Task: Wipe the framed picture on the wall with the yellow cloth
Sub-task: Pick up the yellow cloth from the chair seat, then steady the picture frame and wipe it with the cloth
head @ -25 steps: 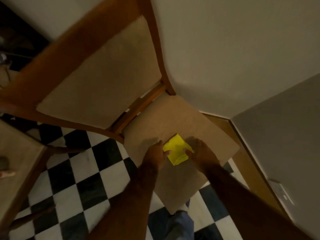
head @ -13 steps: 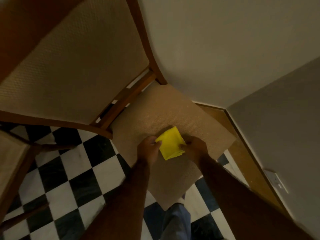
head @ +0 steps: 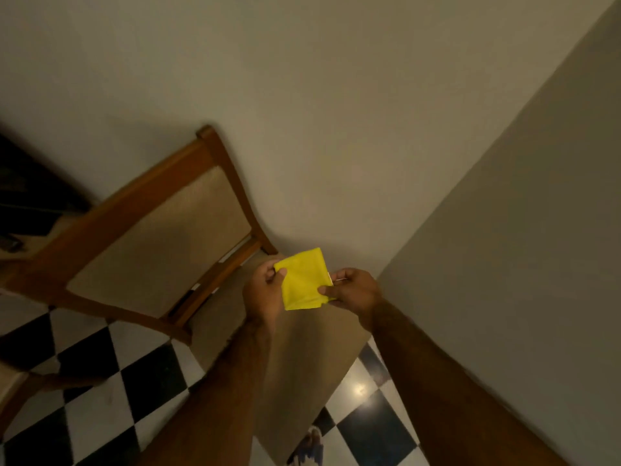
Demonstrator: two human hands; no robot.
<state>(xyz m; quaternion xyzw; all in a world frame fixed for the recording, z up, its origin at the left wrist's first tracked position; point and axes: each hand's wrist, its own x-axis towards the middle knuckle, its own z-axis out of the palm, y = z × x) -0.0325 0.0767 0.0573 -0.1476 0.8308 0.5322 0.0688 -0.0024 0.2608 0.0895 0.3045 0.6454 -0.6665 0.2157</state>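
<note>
Both hands pinch the folded yellow cloth [head: 304, 279] w/ closed fingers: left hand [head: 263, 292] at its left edge, right hand [head: 356, 290] at its right (above chair [head: 148, 237] seat). Seat partly hidden.

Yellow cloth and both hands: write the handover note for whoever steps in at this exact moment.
Left hand: pinching the left edge of the folded yellow cloth.
Right hand: pinching its right edge.
Cloth is held in the air above the chair seat, near the wall corner.
Done: cloth is in hand.
Left: no framed picture is in view; find it on the wall, then wipe it.
</note>
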